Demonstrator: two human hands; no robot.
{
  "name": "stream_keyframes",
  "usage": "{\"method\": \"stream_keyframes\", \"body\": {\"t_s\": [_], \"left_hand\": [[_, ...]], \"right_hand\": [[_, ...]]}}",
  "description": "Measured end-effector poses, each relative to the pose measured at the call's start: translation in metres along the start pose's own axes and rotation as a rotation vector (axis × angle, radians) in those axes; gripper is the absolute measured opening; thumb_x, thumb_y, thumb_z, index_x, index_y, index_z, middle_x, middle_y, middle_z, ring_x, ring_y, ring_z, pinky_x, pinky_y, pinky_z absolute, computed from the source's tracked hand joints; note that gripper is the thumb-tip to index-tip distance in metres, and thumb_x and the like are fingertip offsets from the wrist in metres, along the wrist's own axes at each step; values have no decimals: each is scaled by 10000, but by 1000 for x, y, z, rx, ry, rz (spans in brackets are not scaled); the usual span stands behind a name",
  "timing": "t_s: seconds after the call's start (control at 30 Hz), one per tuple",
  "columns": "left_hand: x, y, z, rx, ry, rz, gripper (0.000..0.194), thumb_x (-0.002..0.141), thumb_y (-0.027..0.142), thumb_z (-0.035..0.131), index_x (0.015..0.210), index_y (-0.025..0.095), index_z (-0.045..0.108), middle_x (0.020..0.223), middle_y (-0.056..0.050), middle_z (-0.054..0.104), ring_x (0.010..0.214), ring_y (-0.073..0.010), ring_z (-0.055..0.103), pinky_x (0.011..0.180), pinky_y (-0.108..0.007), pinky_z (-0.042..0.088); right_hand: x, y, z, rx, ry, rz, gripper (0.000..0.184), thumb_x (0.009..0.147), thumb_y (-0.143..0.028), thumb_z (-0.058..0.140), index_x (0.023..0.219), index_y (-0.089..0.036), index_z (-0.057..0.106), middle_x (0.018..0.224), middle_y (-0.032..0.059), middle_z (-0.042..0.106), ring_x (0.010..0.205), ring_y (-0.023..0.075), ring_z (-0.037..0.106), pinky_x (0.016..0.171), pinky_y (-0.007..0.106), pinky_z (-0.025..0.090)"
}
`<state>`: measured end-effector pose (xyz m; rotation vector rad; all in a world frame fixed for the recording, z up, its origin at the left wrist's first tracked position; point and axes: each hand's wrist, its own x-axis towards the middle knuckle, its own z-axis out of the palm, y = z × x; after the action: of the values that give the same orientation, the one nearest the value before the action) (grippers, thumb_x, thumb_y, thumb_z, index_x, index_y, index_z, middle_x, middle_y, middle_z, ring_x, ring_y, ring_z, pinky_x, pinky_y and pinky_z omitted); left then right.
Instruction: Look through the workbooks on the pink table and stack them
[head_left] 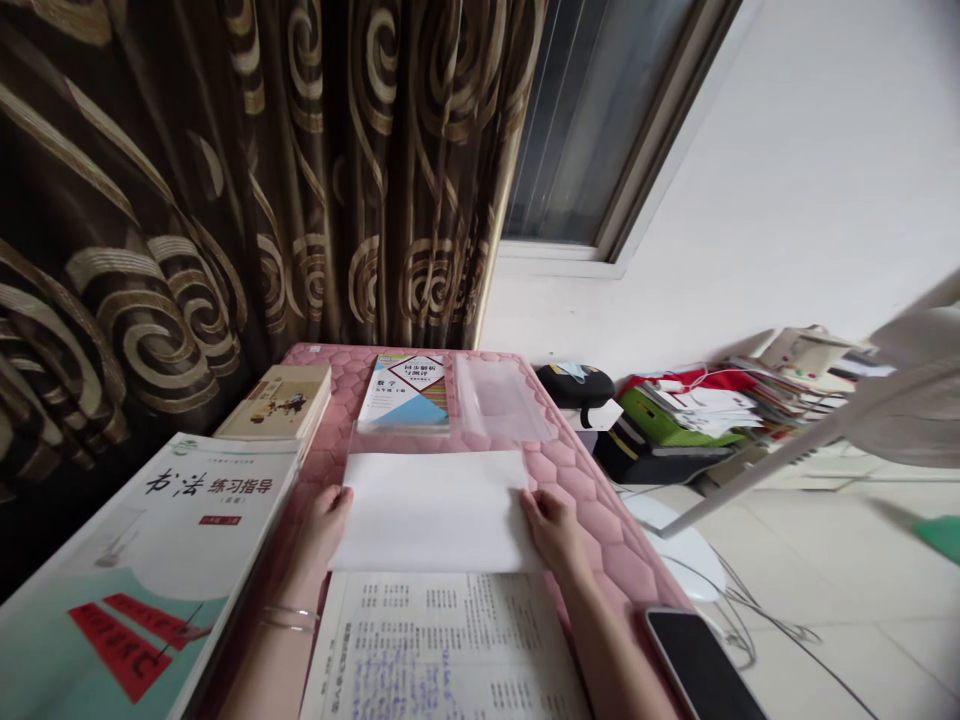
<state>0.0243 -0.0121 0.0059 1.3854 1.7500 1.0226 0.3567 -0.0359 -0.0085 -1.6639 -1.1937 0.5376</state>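
A blank white sheet (435,510) stretches between my two hands. My left hand (330,520) is closed on its left edge, with a thin bracelet (291,618) on the wrist. At the opposite edge, my right hand (551,525) pinches the sheet. Nearer to me lies a printed page (442,645) with blue handwriting; the white sheet hides whatever is under it. Beyond the sheet are a workbook (405,393) with a blue and white cover and a clear plastic book cover (502,398).
On the left stand a stack of large books (172,530) and a beige book (277,400). A phone (701,665) lies at the right edge of the pink quilted surface (630,570). Past it are a white fan (757,460), cables and piled items (690,410); a curtain (337,180) hangs behind.
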Motion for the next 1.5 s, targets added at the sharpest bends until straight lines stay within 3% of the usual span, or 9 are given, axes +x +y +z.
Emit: {"method": "stream_keyframes", "body": {"t_s": [0.17, 0.43, 0.6, 0.83, 0.97, 1.2, 1.5], "left_hand": [[-1, 4, -1, 87, 24, 6, 299, 744, 470, 430, 596, 213, 461, 520, 31, 469, 549, -131, 456, 504, -229, 322], [-6, 15, -2, 133, 58, 22, 321, 745, 467, 444, 543, 218, 425, 499, 23, 473, 536, -135, 458, 490, -231, 307], [-10, 20, -5, 131, 37, 17, 323, 751, 475, 456, 556, 219, 425, 498, 38, 433, 523, -128, 427, 485, -236, 292], [-4, 9, -2, -21, -12, -24, 275, 729, 461, 458, 623, 209, 485, 532, 38, 462, 547, -129, 453, 507, -228, 342], [-2, 4, 0, 13, 19, 18, 301, 737, 484, 445, 600, 216, 441, 530, 42, 437, 542, -123, 429, 498, -227, 323], [-4, 7, -3, 127, 56, 42, 341, 761, 510, 427, 578, 224, 405, 513, 42, 417, 536, -126, 428, 499, -238, 304], [-3, 6, -1, 38, 22, 34, 301, 741, 473, 446, 580, 223, 402, 527, 41, 422, 541, -121, 416, 498, -228, 315]], "right_hand": [[-2, 0, 1, 5, 11, -11, 546, 704, -751, 458, 545, -230, 425, 513, -14, 440, 514, 139, 391, 471, 259, 278], [-3, -14, -7, 88, -35, 75, 587, 625, -781, 527, 533, -202, 505, 496, -7, 460, 494, 136, 398, 447, 251, 265], [-3, -10, -5, 68, -24, 73, 586, 637, -778, 523, 525, -204, 495, 501, -2, 468, 498, 140, 411, 451, 256, 283], [-2, 0, 1, 8, 24, 19, 567, 684, -771, 470, 537, -225, 433, 506, -8, 457, 509, 145, 409, 467, 262, 297], [-2, -4, 0, 28, 36, 3, 593, 680, -794, 463, 514, -229, 397, 491, -16, 421, 498, 133, 385, 457, 257, 280], [-1, -8, -4, 119, -28, 39, 633, 628, -814, 524, 592, -183, 554, 528, 10, 505, 513, 144, 432, 456, 252, 311], [-3, 2, 2, -22, 29, -1, 522, 740, -723, 448, 558, -234, 430, 512, 1, 495, 525, 165, 458, 484, 269, 328]]}}
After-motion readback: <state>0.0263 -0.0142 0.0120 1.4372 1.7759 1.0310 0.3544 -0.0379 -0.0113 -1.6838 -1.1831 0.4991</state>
